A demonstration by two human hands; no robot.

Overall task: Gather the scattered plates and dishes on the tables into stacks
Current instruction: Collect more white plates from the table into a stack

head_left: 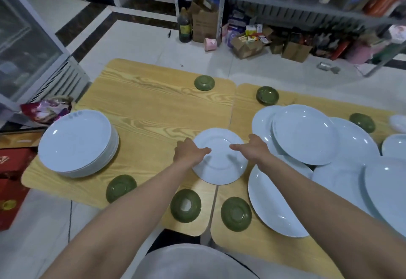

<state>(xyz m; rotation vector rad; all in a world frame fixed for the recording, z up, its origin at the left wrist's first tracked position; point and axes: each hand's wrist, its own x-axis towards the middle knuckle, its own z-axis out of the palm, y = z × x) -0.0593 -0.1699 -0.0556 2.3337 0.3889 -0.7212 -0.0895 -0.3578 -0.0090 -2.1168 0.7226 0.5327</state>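
Observation:
A white plate (219, 158) is held upside down over the seam between two wooden tables. My left hand (190, 152) grips its left rim, thumb on top. My right hand (252, 149) grips its right rim the same way. A tall stack of white plates (77, 142) stands on the left table (153, 107). Several white plates (305, 134) lie overlapping on the right table (243, 98). Small green dishes lie scattered upside down: one (204, 82) at the back, one (267, 95) on the right table, and others (185, 205) near the front edge.
A glass-door fridge (26, 48) stands at the left. A metal shelf (307, 4) with boxes, a dark bottle (184, 26) and clutter fills the back. A red box (11, 182) sits on the floor beside the left table.

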